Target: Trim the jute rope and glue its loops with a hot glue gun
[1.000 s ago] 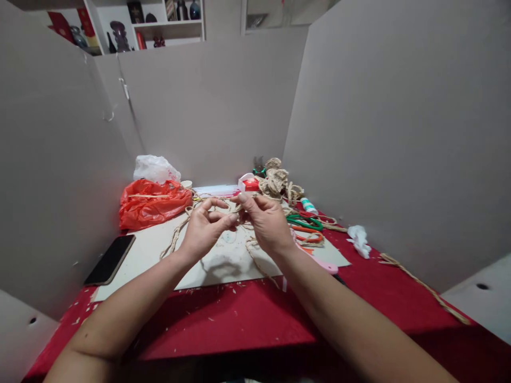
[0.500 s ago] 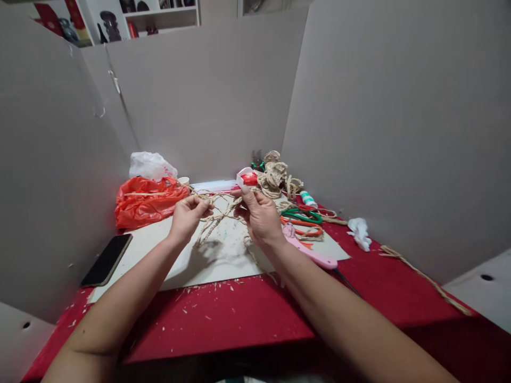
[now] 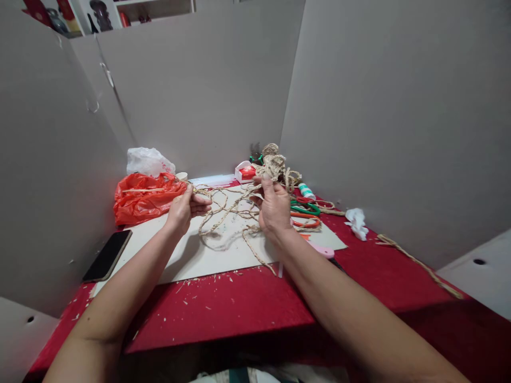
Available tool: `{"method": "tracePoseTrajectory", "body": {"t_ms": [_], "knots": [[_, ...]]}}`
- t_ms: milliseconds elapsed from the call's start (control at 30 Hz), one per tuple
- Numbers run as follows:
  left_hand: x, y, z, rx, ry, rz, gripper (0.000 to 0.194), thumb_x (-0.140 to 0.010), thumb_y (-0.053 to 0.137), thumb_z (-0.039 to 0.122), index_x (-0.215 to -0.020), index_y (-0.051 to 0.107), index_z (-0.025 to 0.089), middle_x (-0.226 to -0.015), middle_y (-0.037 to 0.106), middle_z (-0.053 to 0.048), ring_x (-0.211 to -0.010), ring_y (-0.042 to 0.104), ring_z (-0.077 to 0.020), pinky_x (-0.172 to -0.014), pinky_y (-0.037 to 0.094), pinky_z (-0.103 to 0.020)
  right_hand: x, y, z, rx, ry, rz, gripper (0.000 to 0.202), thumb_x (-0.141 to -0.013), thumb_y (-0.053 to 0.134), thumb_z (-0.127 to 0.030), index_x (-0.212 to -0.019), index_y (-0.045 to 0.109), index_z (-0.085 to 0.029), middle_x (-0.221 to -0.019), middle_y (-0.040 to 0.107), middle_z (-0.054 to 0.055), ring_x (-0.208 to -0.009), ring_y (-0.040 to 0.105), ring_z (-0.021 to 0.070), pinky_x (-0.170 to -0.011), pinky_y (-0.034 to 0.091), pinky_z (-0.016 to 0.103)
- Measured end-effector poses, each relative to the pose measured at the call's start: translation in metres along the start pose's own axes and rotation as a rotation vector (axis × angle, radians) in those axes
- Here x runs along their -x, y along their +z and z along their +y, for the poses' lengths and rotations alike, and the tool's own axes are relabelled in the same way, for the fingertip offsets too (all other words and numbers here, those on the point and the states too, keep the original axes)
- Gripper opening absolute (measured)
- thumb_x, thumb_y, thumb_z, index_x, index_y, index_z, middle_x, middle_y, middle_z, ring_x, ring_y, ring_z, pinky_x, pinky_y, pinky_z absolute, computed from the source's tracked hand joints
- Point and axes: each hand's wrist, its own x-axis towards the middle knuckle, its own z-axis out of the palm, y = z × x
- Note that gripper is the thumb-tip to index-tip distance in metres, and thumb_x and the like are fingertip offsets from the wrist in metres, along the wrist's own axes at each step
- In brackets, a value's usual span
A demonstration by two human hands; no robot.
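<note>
A length of braided straw cord (image 3: 229,211) stretches in loose loops between my two hands, over a pale board (image 3: 187,266). My left hand (image 3: 182,210) pinches it between thumb and forefinger, the other fingers extended. On the other side, my right hand (image 3: 274,208) grips the cord with thumb and bent fingers. One loop hangs toward me in the middle. Another cord end trails to the board's front edge, below my right hand. Behind that hand lie bundled coils of straw cord (image 3: 274,166).
An orange-red plastic bag (image 3: 136,206), a white bag (image 3: 148,162) and a black phone (image 3: 107,256) lie left. Green (image 3: 309,208) and orange handles (image 3: 305,221), a pink handle (image 3: 324,251) and crumpled tissue (image 3: 358,223) lie right. Grey panels (image 3: 199,96) enclose the red-covered table (image 3: 223,314).
My hands have moved apart, drawing the cord wider; its middle loop has opened out. My left hand's lower fingers have straightened. The view has shifted slightly.
</note>
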Motion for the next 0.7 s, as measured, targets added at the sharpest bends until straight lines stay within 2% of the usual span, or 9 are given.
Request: {"method": "tracePoseTrajectory", "body": {"t_ms": [133, 300, 433, 500, 600, 700], "knots": [[-0.003, -0.001, -0.003, 0.026, -0.092, -0.029, 0.062, -0.092, 0.035, 0.059, -0.066, 0.065, 0.011, -0.073, 0.074, -0.014, -0.060, 0.070, -0.0171, -0.061, 0.054, -0.027, 0.007, 0.002, 0.006, 0.064, 0.006, -0.080, 0.038, -0.067, 0.072, -0.056, -0.078, 0.070, -0.020, -0.078, 0.064, 0.001, -0.062, 0.050, 0.0089, -0.053, 0.042, 0.021], [-0.010, -0.004, -0.014, -0.013, -0.110, -0.105, 0.069, -0.089, 0.029, 0.066, -0.088, 0.069, 0.010, -0.086, 0.075, -0.016, -0.072, 0.072, -0.0191, -0.066, 0.054, -0.027, 0.008, 0.000, 0.014, 0.168, -0.095, -0.100, 0.041, -0.073, 0.067, -0.058, -0.084, 0.072, -0.018, -0.067, 0.059, -0.001, -0.057, 0.045, 0.0087, -0.052, 0.042, 0.021], [-0.019, -0.013, -0.031, -0.532, 0.168, -0.100, 0.079, -0.089, 0.013, 0.069, -0.107, 0.064, 0.011, -0.103, 0.072, -0.019, -0.089, 0.071, -0.0235, -0.073, 0.054, -0.032, 0.006, -0.003, 0.016, 0.212, -0.191, -0.054, 0.041, -0.074, 0.067, -0.057, -0.082, 0.073, -0.017, -0.060, 0.054, -0.003, -0.052, 0.041, 0.0081, -0.050, 0.040, 0.022], [-0.023, -0.021, -0.040, -0.755, 0.254, -0.074, 0.076, -0.091, 0.015, 0.066, -0.107, 0.064, 0.010, -0.110, 0.070, -0.020, -0.099, 0.067, -0.0262, -0.081, 0.052, -0.035, 0.006, -0.005, 0.017, 0.207, -0.200, -0.033, 0.041, -0.073, 0.068, -0.057, -0.080, 0.073, -0.017, -0.056, 0.050, -0.005, -0.050, 0.040, 0.0081, -0.049, 0.039, 0.022], [-0.029, -0.035, -0.053, -0.936, 0.263, -0.048, 0.059, -0.093, 0.031, 0.057, -0.104, 0.064, 0.010, -0.118, 0.065, -0.020, -0.115, 0.058, -0.0293, -0.097, 0.042, -0.038, 0.006, -0.005, 0.017, 0.221, -0.192, -0.024, 0.041, -0.073, 0.068, -0.057, -0.078, 0.073, -0.016, -0.052, 0.045, -0.006, -0.048, 0.038, 0.0080, -0.047, 0.038, 0.023], [-0.034, -0.048, -0.061, -1.117, 0.239, -0.035, 0.047, -0.092, 0.042, 0.047, -0.113, 0.061, 0.009, -0.133, 0.056, -0.022, -0.129, 0.046, -0.0313, -0.107, 0.030, -0.042, 0.009, -0.003, 0.018, 0.254, -0.197, -0.033, 0.042, -0.075, 0.066, -0.058, -0.076, 0.072, -0.017, -0.051, 0.043, -0.005, -0.047, 0.038, 0.0086, -0.047, 0.036, 0.024]]}}
